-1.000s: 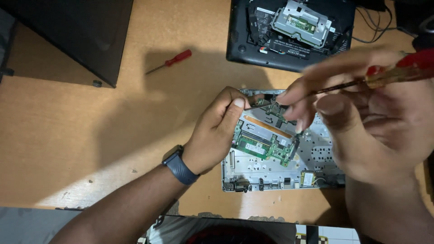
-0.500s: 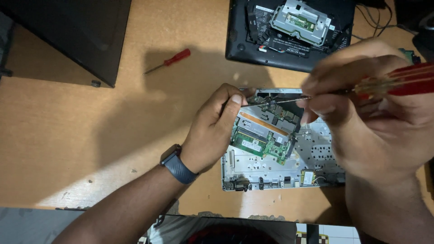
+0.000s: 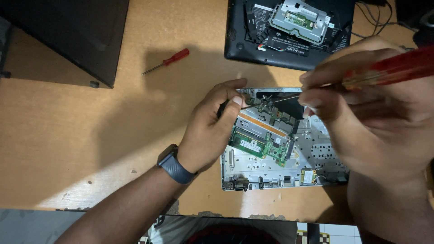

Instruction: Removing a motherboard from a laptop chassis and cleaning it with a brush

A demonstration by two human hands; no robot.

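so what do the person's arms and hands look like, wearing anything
Both forearms are bare, with no sleeves and no gloves. The left hand has a smartwatch at the wrist, with a dark blue-grey band and a dark rounded case. The right hand shows no watch, ring or band in the part in view.

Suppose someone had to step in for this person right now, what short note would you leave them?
Left hand: rests on the upper left edge of the opened silver laptop chassis, fingertips by the green circuit board; a watch is on that wrist.
Right hand: holds a red-handled screwdriver, its thin shaft pointing left with the tip over the board's top corner.
Nearby: a spare red screwdriver lies on the wooden table; a black laptop base sits above, its inside exposed.
Done: chassis open, board exposed.
Left: the board is still seated in the chassis.
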